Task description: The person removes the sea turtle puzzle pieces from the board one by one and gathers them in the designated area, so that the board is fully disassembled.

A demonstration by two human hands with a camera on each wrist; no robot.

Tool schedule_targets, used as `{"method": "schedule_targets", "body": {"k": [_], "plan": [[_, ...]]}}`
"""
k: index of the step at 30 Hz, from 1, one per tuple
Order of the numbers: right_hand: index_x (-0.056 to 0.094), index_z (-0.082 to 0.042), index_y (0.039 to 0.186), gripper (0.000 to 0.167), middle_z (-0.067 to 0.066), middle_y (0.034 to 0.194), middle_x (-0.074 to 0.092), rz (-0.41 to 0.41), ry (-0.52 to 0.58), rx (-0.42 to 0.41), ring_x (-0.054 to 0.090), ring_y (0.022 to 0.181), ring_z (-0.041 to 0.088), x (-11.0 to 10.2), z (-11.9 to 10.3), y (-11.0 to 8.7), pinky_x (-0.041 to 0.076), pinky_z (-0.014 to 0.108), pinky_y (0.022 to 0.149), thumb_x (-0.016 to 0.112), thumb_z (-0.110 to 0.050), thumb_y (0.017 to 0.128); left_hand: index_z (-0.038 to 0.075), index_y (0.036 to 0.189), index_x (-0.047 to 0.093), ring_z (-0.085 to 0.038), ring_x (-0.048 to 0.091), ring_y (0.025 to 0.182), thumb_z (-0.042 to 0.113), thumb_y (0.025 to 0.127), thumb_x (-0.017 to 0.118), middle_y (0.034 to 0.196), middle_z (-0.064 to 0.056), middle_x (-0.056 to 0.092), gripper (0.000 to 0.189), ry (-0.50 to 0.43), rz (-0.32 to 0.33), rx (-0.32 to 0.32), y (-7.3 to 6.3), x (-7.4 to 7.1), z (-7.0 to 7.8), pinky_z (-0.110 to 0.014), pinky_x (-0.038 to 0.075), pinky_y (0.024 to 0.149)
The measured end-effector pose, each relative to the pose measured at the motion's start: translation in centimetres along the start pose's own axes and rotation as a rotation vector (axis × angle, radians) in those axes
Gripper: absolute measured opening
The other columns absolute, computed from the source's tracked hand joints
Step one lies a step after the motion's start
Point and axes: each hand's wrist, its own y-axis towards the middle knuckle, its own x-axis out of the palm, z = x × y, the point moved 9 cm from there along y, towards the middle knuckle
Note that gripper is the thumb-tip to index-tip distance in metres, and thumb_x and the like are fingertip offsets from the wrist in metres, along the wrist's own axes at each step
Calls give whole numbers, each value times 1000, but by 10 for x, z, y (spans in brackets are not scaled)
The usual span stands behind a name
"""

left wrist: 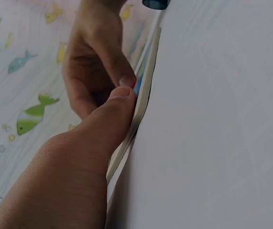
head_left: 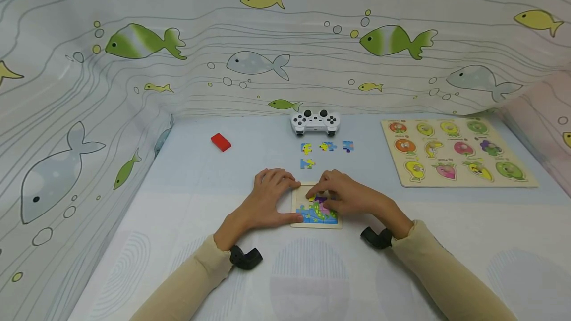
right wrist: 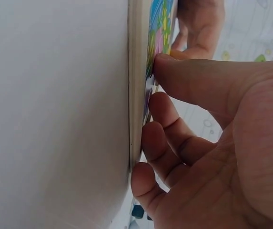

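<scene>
A small square jigsaw puzzle (head_left: 316, 226) in a pale wooden frame lies in front of me, its lower part filled with blue, green and pink pieces. My left hand (head_left: 269, 201) rests at the frame's left side, thumb straight on the lower left, forefinger at the top left corner. In the left wrist view that thumb (left wrist: 119, 112) presses along the frame's edge. My right hand (head_left: 350, 194) bends over the upper right, thumb and forefinger on a purple and yellow puzzle piece (head_left: 320, 195). The right wrist view shows its thumb (right wrist: 184, 78) against the picture; the fingers partly hide the piece.
Several loose puzzle pieces (head_left: 307, 163) lie beyond the frame. A white game controller (head_left: 315, 123) stands behind them, and a red block (head_left: 220, 142) is at the back left. To the right lies a wooden fruit puzzle board (head_left: 459, 182). A fish-patterned sheet (head_left: 321, 68) rises behind.
</scene>
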Motion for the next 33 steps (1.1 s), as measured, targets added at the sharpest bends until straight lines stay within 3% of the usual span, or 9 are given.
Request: {"method": "schedule_targets", "body": {"k": [14,33], "plan": [[73,-23,123,38,-4,104,65,4,23,-15,50,94,16,0,-1,0,41,29,81,68,-3,91,27,136,60,-19,38,139,73,80,68,137,6,51,73,-4,-15,-11,0,1,-1,-57,19,117],[72,-23,125,38,-7,101,63,-18,30,-4,49,94,15,2,-2,0,42,29,81,78,-17,89,27,136,60,-21,39,140,72,80,68,138,5,52,73,-6,-10,-4,0,1,0,-58,20,117]]}}
